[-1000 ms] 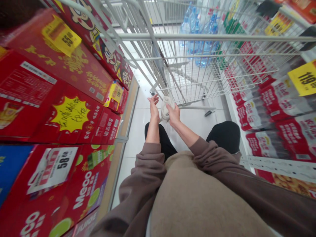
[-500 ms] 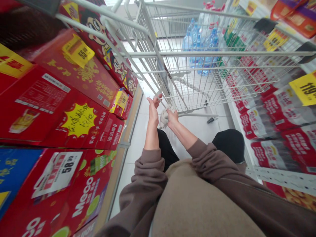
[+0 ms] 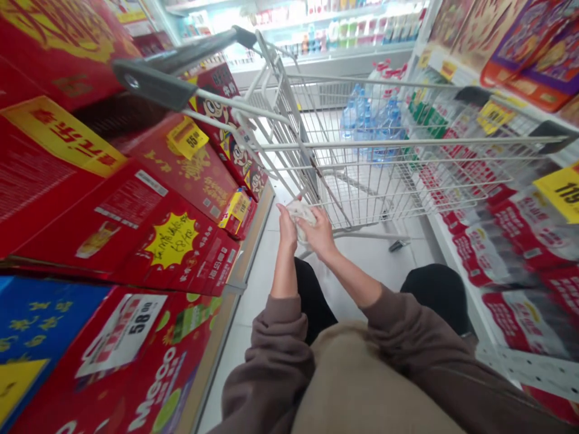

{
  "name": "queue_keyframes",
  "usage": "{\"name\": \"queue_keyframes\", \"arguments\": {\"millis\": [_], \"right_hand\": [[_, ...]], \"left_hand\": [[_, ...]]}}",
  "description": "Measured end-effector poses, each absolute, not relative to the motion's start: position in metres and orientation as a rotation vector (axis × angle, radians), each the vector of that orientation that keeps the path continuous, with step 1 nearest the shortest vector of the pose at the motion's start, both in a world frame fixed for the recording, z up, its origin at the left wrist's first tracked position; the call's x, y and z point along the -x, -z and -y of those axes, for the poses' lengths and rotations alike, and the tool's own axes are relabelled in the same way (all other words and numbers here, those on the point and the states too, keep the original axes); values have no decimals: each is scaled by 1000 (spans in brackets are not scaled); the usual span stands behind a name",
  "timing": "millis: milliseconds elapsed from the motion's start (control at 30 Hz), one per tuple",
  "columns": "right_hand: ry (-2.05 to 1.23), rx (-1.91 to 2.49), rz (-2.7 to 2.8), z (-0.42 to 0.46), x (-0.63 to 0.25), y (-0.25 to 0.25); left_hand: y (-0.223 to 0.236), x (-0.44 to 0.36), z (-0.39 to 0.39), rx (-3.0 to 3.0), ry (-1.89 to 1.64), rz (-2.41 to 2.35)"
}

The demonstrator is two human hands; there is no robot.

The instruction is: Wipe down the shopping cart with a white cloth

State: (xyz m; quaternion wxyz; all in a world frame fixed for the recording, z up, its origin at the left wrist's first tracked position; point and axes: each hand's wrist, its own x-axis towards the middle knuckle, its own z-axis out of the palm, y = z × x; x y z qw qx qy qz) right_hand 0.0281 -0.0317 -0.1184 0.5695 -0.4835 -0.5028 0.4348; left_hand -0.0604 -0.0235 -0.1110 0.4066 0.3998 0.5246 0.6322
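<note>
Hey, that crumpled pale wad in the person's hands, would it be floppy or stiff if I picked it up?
The crumpled pale wad is probably soft and floppy, since it bunches into folds with no hard edges showing. It is likely light for its size, as the right hand holds it without visible strain. Cloth or tissue is too small to tell.

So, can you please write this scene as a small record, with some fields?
Place: supermarket aisle
Left hand: holds crumpled white item
Right hand: holds same item
In front: wire shopping cart
Through cart: bottled water
Left side: red boxes on shelves
Price tag: 58.00
</note>
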Motion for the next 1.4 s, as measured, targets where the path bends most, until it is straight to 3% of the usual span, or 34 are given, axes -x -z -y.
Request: {"name": "queue_keyframes", "arguments": {"millis": [133,200,400,633,800,867,1000,1133,1300,1400], "right_hand": [[-325,1268,1675,30,-36,97],[-186,1365,1816,31,-42,94],[43,1243,1804,30,-39,62],[190,1231,1904,27,-45,43],[228,1164,1709,16,-63,36],[200,1165,1692,14,-71,44],[133,1192,1552,15,-78,48],[268,1143,1534,11,-72,24],[329,1162,1569,-8,-93,41],[266,1277,1455,-16,-123,68]], "left_hand": [[86,77,18,-1170,-1782,-1220],[73,87,16,-1222,-1833,-1236],[41,95,13,-1155,-1987,-1159],[28,87,19,-1230,-1887,-1228],[7,65,37,-1456,-2467,-1763],[-9,58,42,-1735,-2524,-1792],[-49,50,32,-2178,-2352,-1650],[-80,35,4,-2444,-2079,-1480],[-74,24,-17,-2794,-1376,-1387],[-62,27,-20,-2804,-1240,-1415]]}}
